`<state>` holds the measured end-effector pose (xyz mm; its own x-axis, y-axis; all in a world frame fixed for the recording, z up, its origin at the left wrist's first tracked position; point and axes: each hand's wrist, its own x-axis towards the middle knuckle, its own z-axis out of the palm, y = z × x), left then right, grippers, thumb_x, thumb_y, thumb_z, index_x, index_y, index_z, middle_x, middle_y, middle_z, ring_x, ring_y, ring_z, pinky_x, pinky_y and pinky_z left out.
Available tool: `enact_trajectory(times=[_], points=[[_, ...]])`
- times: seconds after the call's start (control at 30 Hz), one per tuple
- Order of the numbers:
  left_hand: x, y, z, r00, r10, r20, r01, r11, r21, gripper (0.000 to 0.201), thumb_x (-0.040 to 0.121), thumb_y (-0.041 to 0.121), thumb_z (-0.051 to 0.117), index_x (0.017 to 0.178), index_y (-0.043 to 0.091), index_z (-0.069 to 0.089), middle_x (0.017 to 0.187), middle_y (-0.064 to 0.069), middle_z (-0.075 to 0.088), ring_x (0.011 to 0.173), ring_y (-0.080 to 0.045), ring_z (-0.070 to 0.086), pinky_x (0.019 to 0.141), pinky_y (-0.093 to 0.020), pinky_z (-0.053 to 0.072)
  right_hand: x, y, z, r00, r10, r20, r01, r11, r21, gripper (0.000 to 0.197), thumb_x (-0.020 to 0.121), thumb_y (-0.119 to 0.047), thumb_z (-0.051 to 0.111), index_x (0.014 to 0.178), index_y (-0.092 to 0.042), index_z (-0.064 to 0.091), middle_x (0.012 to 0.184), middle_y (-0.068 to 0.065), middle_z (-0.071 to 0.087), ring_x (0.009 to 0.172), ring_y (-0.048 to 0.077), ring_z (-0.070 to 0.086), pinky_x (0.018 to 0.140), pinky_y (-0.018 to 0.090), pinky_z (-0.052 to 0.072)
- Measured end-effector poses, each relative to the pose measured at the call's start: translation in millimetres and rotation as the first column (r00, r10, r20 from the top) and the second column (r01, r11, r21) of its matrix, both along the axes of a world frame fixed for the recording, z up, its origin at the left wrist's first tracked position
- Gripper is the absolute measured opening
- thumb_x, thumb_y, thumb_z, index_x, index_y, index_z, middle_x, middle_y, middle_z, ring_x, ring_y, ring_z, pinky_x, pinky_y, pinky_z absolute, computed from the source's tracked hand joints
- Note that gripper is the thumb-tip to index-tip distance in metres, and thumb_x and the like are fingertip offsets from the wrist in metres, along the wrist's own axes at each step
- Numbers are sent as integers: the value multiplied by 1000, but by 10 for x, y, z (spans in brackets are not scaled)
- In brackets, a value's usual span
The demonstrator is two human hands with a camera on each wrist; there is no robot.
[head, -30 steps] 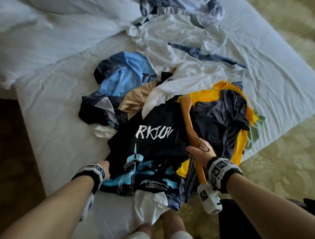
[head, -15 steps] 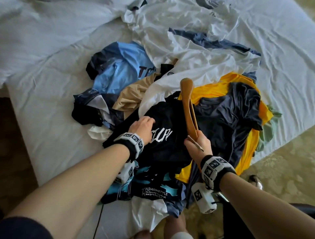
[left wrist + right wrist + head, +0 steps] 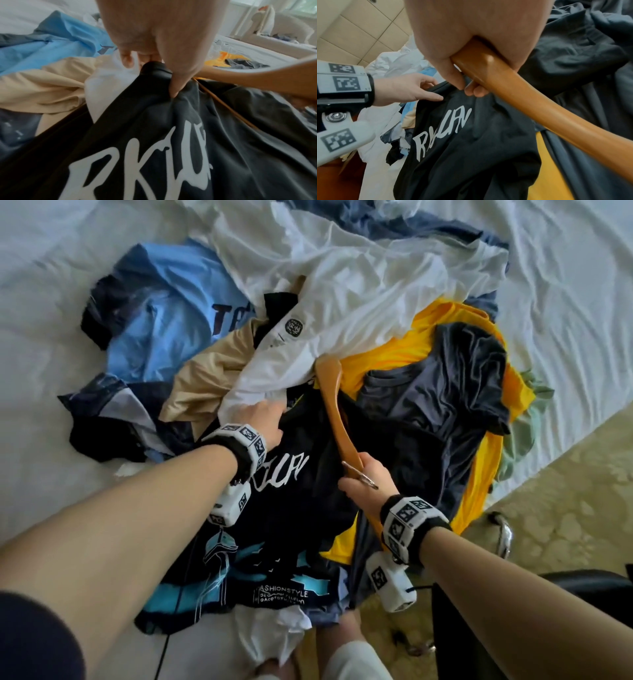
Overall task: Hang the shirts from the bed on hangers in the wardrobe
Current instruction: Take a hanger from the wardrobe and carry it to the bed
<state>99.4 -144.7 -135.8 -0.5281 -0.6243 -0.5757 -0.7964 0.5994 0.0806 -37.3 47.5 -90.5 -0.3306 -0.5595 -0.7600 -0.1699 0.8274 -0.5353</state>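
A black shirt (image 3: 301, 508) with white lettering and a blue print lies face up on top of the pile at the bed's near edge. My left hand (image 3: 267, 419) is at its collar. In the left wrist view the thumb and fingers (image 3: 126, 60) pinch the black collar edge (image 3: 154, 66). My right hand (image 3: 359, 481) grips a wooden hanger (image 3: 334, 405) at its middle, by the metal hook. The hanger lies along the shirt's right side and points away from me; the right wrist view shows its arm (image 3: 530, 97) running out of my fist (image 3: 467, 88).
Other shirts lie heaped around it: light blue (image 3: 171, 313) and beige (image 3: 205, 378) at left, white (image 3: 359, 285) behind, yellow (image 3: 387, 354) and dark grey (image 3: 435, 395) at right. White bed sheet (image 3: 44, 371) surrounds the pile. Patterned carpet (image 3: 565, 491) and a black chair (image 3: 513, 628) are at right.
My left hand has moved from the black shirt's hem up across the lettering to its collar and taken hold there. The right hand still holds the hanger, shifted slightly forward.
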Motion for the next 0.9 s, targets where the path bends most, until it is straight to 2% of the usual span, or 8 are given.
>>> enact_trajectory(times=[0.17, 0.27, 0.4, 0.53, 0.6, 0.7, 0.8, 0.9], points=[[225, 92, 405, 984, 66, -166, -74, 996, -45, 23, 87, 30, 70, 98, 21, 53, 88, -1, 59, 91, -28, 62, 69, -31, 38, 89, -48, 327, 995, -74, -61, 68, 992, -102, 15, 82, -18, 66, 95, -19, 57, 84, 5, 66, 64, 15, 62, 48, 17, 44], [376, 148, 698, 984, 75, -162, -81, 996, -29, 26, 88, 39, 68, 100, 21, 54, 95, -2, 59, 93, -27, 61, 75, -34, 47, 172, -242, 680, 988, -113, -103, 85, 965, -248, 13, 84, -19, 67, 94, -18, 58, 81, 0, 65, 64, 9, 60, 45, 9, 38], [586, 216, 1297, 987, 17, -161, -15, 1000, 11, 30, 92, 47, 60, 113, 25, 63, 113, -5, 65, 108, -29, 62, 90, -35, 48, 379, -573, 1266, 994, -66, -90, 21, 900, -435, 19, 84, -16, 68, 101, -18, 61, 87, -6, 69, 78, 9, 63, 65, 17, 45], [782, 312, 2237, 959, -10, -284, 9, 1000, -5, 31, 90, 54, 61, 112, 36, 72, 113, 2, 71, 108, -21, 64, 86, -29, 46, 684, -766, 1876, 993, 96, -70, -118, 850, -514, 30, 79, -13, 66, 108, -18, 61, 98, -3, 74, 93, 15, 68, 85, 34, 54], [901, 335, 2719, 912, 23, -409, -39, 999, -29, 30, 87, 48, 69, 113, 34, 73, 114, -3, 71, 107, -22, 64, 83, -25, 42, 811, -814, 2211, 985, 144, -100, -175, 815, -552, 26, 75, -18, 65, 101, -19, 64, 93, 2, 74, 90, 20, 68, 83, 40, 55], [1161, 342, 3340, 828, 63, -558, -81, 997, -7, 23, 86, 38, 74, 107, 30, 77, 99, -5, 75, 95, -20, 69, 74, -21, 42, 944, -887, 2785, 971, 210, -110, -234, 773, -590, 15, 77, -13, 67, 90, -20, 62, 82, 1, 68, 78, 19, 65, 72, 33, 53], [1419, 314, 3914, 683, 88, -725, -128, 992, 0, 18, 83, 26, 79, 101, 24, 79, 99, 5, 76, 89, 5, 65, 78, -11, 45, 1027, -960, 3421, 944, 301, -138, -318, 706, -633, 25, 63, -27, 65, 86, -16, 63, 74, 2, 64, 66, 17, 62, 64, 35, 50], [1620, 244, 4512, 560, 66, -826, -201, 978, -58, 18, 79, 32, 78, 97, 32, 76, 98, 17, 73, 86, 10, 66, 83, -22, 53, 1108, -1058, 3961, 895, 356, -268, -440, 614, -656, 24, 63, -25, 64, 84, -15, 62, 76, 12, 66, 70, 29, 66, 66, 45, 54]])
